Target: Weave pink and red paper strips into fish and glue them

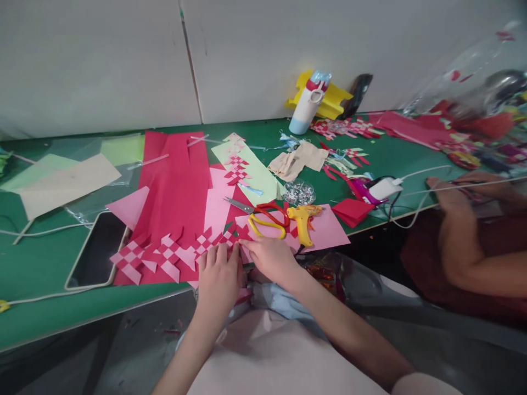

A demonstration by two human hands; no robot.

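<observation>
Several woven red-and-pink paper fish (168, 253) lie in a row along the front of the red paper sheets. At the right end of that row is a smaller woven paper piece (229, 235). My left hand (219, 271) has its bent fingers closed on the near edge of this piece. From the right, my right hand (272, 258) reaches to the same piece, its thumb and index finger pinched together at the edge. The fingertips partly hide what they hold. Just beyond my right hand are scissors (263, 214) with red and yellow handles and a yellow glue gun (303, 224).
A phone (95, 252) lies left of the red sheets (175, 181). Behind are a pale green card (255, 178), a cloth glove (298, 160), a bag of small beads (300, 192) and a white bottle (309, 104). Another person's arm (463, 236) rests at the right, near cables and a white plug (385, 189).
</observation>
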